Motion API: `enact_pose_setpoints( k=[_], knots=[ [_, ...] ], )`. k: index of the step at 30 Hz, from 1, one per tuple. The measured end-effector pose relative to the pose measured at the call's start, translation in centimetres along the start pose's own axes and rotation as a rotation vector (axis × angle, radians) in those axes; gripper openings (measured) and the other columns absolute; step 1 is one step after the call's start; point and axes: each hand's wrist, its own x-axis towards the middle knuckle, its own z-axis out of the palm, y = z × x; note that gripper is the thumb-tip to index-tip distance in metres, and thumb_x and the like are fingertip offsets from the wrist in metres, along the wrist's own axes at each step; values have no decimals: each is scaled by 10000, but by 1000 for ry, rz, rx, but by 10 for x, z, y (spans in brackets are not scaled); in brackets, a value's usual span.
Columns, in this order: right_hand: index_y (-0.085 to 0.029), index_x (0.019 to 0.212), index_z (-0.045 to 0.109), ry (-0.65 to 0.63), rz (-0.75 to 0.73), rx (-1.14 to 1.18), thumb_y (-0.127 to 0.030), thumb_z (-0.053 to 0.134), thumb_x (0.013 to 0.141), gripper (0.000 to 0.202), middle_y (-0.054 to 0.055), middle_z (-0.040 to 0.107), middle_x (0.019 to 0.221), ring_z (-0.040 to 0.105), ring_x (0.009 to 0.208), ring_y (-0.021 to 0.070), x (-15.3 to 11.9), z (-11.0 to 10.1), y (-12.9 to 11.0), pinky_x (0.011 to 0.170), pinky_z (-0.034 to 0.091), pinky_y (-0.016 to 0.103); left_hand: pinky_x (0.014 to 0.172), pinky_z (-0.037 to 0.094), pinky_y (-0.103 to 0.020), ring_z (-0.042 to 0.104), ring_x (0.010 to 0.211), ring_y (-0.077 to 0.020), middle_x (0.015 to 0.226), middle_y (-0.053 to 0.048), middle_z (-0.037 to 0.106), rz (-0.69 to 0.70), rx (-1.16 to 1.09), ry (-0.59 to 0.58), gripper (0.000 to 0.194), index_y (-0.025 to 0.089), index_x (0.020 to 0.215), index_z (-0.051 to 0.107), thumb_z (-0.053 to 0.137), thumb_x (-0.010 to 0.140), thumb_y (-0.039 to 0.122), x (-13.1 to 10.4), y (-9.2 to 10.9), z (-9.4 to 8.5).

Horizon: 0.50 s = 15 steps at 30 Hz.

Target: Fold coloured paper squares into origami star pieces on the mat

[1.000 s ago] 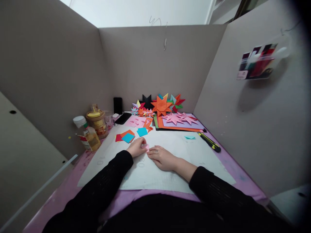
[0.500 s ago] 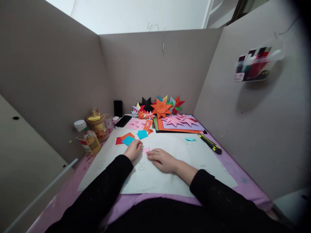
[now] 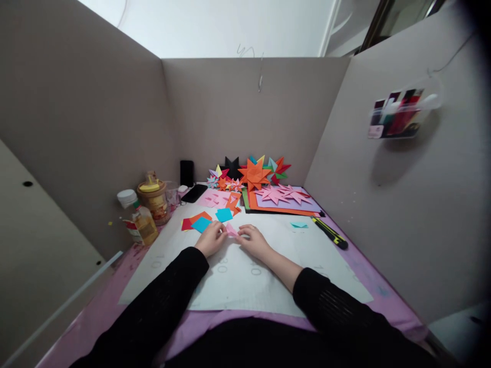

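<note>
A small piece of folded pink paper (image 3: 231, 230) is held between my two hands over the white sheet (image 3: 276, 281). My left hand (image 3: 211, 239) pinches its left end with thumb and fingertips. On the other end, my right hand (image 3: 253, 241) has its fingertips and thumb closed on the paper. Just beyond the left hand lie blue paper squares (image 3: 224, 214), with orange and red paper (image 3: 187, 224) beside them. A small folded turquoise paper (image 3: 298, 225) rests to the right, apart from both hands.
Folded paper stars (image 3: 254, 174) stand at the back; pink stars (image 3: 273, 194) lie on stacked coloured sheets. A black-and-yellow utility knife (image 3: 330, 233) lies at right. A bottle (image 3: 144, 222), a jar (image 3: 156, 203) and a black phone (image 3: 195, 193) occupy the left side. Grey panels (image 3: 245, 112) enclose the table.
My right hand has shifted slightly up and turned, now pinching the paper by its right end. The pink paper shows a more raised, peaked shape. The view has tilted slightly.
</note>
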Motion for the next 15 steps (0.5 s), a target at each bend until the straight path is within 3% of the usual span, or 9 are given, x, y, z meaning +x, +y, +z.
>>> enact_pose_setpoints(
  k=[7, 12, 15],
  knots=[
    [-176, 594, 582, 26, -23, 179, -188, 575, 708, 115, 51, 592, 858, 558, 843, 167, 2, 7, -11, 785, 439, 304, 596, 369, -214, 471, 670, -97, 749, 22, 480, -102, -383, 100, 166, 180, 818, 417, 531, 770, 291, 1, 4, 2],
    [-174, 731, 595, -23, -69, 181, -224, 579, 715, 55, 32, 574, 821, 544, 790, 157, -2, 6, -11, 699, 442, 271, 553, 351, -195, 441, 579, -67, 682, 52, 439, -132, -518, 104, 211, 182, 837, 406, 568, 747, 283, 1, 3, 5],
    [-169, 709, 574, 3, -52, 193, -265, 558, 741, 102, 20, 562, 777, 533, 739, 144, -3, 4, -12, 662, 432, 256, 546, 356, -198, 451, 558, -68, 644, 61, 439, -152, -552, 69, 221, 184, 842, 401, 572, 742, 281, -1, 6, 5]
  ],
)
